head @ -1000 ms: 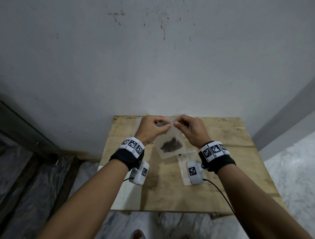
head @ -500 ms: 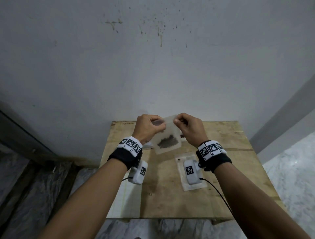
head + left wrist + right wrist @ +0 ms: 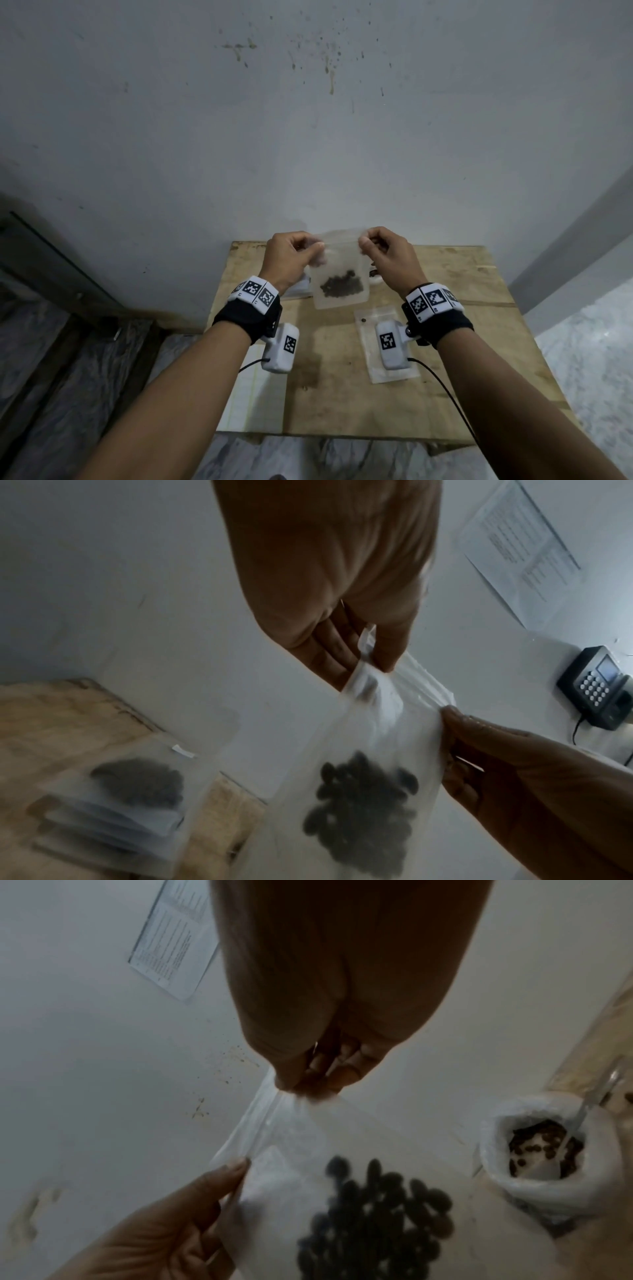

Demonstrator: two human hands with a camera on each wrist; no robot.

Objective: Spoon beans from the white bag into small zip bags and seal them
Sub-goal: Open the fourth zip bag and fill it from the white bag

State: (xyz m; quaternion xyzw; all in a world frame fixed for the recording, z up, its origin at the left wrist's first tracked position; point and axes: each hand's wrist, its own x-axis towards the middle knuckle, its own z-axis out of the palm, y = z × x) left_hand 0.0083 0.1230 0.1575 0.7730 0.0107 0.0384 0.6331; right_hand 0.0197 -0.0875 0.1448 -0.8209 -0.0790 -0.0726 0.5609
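Note:
A small clear zip bag (image 3: 339, 274) with dark beans (image 3: 342, 287) in its bottom hangs upright above the wooden table (image 3: 462, 274). My left hand (image 3: 294, 253) pinches its top left corner and my right hand (image 3: 383, 250) pinches its top right corner. In the left wrist view the zip bag (image 3: 377, 750) hangs from my left hand (image 3: 369, 653), beans (image 3: 363, 810) low inside. In the right wrist view my right hand (image 3: 308, 1080) pinches the zip strip of the bag (image 3: 291, 1150). The white bag (image 3: 541, 1183) of beans stands open at the right.
A pile of filled zip bags (image 3: 116, 810) lies on the table to the left. Empty zip bags (image 3: 394, 373) lie under my right wrist, a lined paper sheet (image 3: 253, 401) at the table's front left. The wall is close behind; a keypad device (image 3: 596, 688) hangs on it.
Both hands have lifted the bag of beans a little higher off the table, still pinching its top corners.

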